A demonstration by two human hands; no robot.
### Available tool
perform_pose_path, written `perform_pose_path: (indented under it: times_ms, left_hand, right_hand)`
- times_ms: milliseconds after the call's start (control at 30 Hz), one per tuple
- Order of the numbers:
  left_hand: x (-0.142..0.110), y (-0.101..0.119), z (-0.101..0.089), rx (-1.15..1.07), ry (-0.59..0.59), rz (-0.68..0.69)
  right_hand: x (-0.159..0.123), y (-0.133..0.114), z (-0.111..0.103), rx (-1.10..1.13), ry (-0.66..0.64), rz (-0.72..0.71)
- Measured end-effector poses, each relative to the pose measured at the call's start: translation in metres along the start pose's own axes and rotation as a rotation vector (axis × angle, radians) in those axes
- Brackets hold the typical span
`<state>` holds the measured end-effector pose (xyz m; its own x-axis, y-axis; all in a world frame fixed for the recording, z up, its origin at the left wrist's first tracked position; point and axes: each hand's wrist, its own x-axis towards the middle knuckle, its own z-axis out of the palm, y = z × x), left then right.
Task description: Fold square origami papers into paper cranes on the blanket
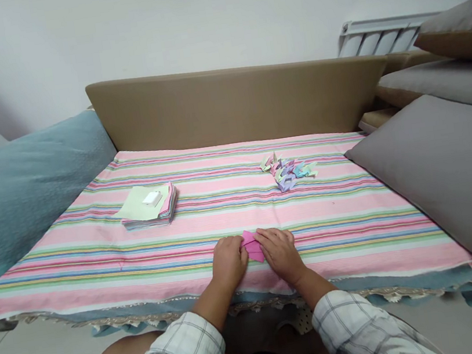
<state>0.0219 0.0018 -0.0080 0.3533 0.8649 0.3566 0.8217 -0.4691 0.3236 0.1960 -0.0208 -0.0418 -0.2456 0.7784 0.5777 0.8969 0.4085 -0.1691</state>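
A small piece of bright pink folded paper lies between my two hands near the front of the striped cloth. My left hand grips its left edge with the fingers curled. On the opposite side, my right hand has its fingers pressed down on the paper's upper right part. Some of the paper is hidden under the fingers. Farther back, to the right, sits a cluster of folded paper pieces in purple, green, pink and blue.
At the left stands a stack of coloured paper sheets with a small white object on top. A grey cushion leans over the right side. Behind the cloth rises a brown backrest; a blue-covered armrest bounds the left.
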Motion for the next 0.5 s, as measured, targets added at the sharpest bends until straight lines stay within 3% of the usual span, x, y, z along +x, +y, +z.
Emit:
perform_pose_path:
  times_ms: [200,500]
  left_hand:
    - [0.000,0.009,0.004,-0.005,0.036,-0.186]
    - [-0.006,-0.008,-0.001,-0.129,0.001,0.022]
  right_hand:
    - [0.001,-0.002,-0.002,-0.041,-0.022,0.000]
    - [0.001,-0.001,-0.003,-0.022,-0.070,0.009]
